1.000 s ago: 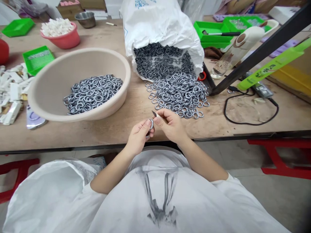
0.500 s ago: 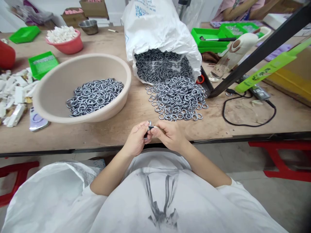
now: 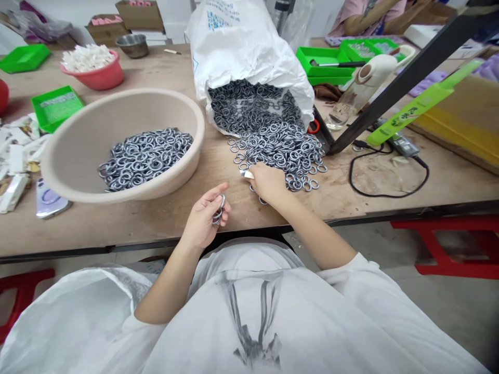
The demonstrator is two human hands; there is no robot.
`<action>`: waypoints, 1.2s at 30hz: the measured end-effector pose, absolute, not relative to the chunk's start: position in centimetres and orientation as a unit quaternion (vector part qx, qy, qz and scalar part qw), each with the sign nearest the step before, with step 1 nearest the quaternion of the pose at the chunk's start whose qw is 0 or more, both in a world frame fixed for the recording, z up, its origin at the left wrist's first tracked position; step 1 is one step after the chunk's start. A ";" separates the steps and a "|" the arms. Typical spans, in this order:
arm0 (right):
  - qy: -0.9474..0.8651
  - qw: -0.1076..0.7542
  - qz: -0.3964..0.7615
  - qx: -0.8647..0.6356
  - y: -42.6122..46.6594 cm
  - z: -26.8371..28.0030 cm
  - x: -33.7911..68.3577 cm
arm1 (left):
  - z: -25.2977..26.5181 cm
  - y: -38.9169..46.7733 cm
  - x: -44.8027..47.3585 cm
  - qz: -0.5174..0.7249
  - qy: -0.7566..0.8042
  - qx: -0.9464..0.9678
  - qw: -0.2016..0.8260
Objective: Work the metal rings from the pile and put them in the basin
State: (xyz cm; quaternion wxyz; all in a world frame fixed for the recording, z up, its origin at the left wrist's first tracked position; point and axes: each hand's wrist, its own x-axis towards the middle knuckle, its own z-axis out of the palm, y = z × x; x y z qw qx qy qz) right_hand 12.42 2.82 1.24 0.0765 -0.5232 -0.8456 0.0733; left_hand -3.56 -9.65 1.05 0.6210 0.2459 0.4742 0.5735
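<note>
My left hand is above the table's front edge, fingers curled around a few grey rings, its index finger stretched out. My right hand reaches down to the near left side of the loose ring pile. A small white tool with a dark tip sticks out from its thumb side; I cannot make out its exact kind. The right fingertips are hidden, so I cannot tell whether they grip a ring as well. The pile spills from a white sack lying open toward me.
A large beige basin with many grey rings stands left. Beyond are a pink bowl of white pieces and a green tray. A phone lies at left. At right are a dark metal bar, bottle and black cable.
My hands, together before, are now apart. The right hand has moved forward to the ring pile with the small tool; the left has drawn slightly left, keeping its rings. The view has shifted a little.
</note>
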 end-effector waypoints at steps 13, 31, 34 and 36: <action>-0.620 0.398 0.585 -0.338 -4.6 1.1 12.4 | 0.2 -9.3 0.6 0.590 0.453 0.287 0.603; -0.780 0.395 0.354 -0.332 -4.5 1.9 14.4 | 2.2 -10.0 0.7 0.562 0.410 0.244 0.676; -0.840 0.353 0.282 -0.300 -5.2 2.2 14.9 | 2.1 -10.0 0.7 0.573 0.421 0.237 0.662; -0.851 0.345 0.253 -0.304 -5.7 2.4 14.9 | 2.0 -10.0 0.7 0.576 0.419 0.241 0.659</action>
